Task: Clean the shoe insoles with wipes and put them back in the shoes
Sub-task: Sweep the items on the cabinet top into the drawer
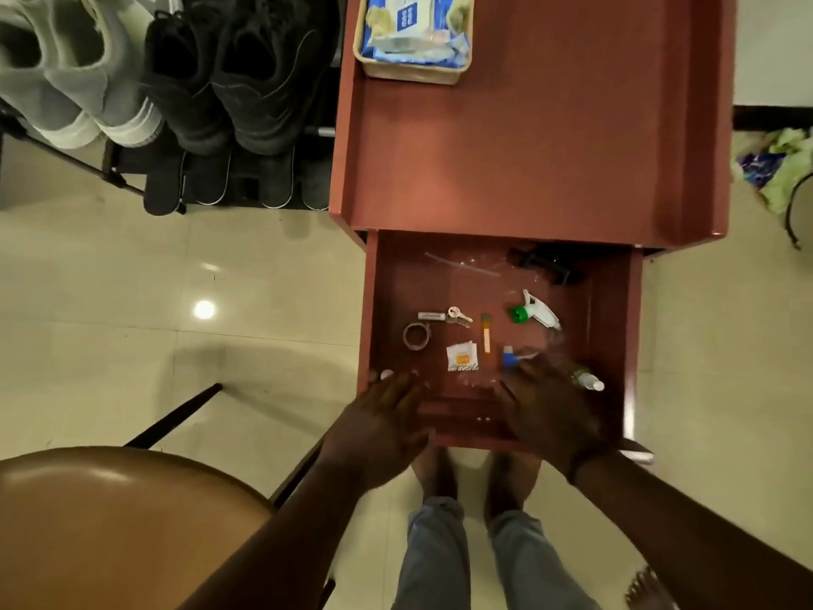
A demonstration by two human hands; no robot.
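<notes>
Two hands, the left hand (387, 416) and right hand (543, 409), lay spread on the open drawer (609, 328) front, holding nothing. Shoes (228, 77) sat on the rack; wipes (411, 30) in a basket. Insoles, unseen, were probably light and flexible; grasp at the heel edge.

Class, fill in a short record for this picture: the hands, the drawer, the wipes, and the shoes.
hands: left hand and right hand both flat, fingers straight, on the front edge of the open drawer
drawer: pulled out; holds keys, a spray nozzle and small odds and ends
wipes: a pack lying in a basket on the cabinet top
shoes: black pair and grey pair on a rack to the left
</notes>
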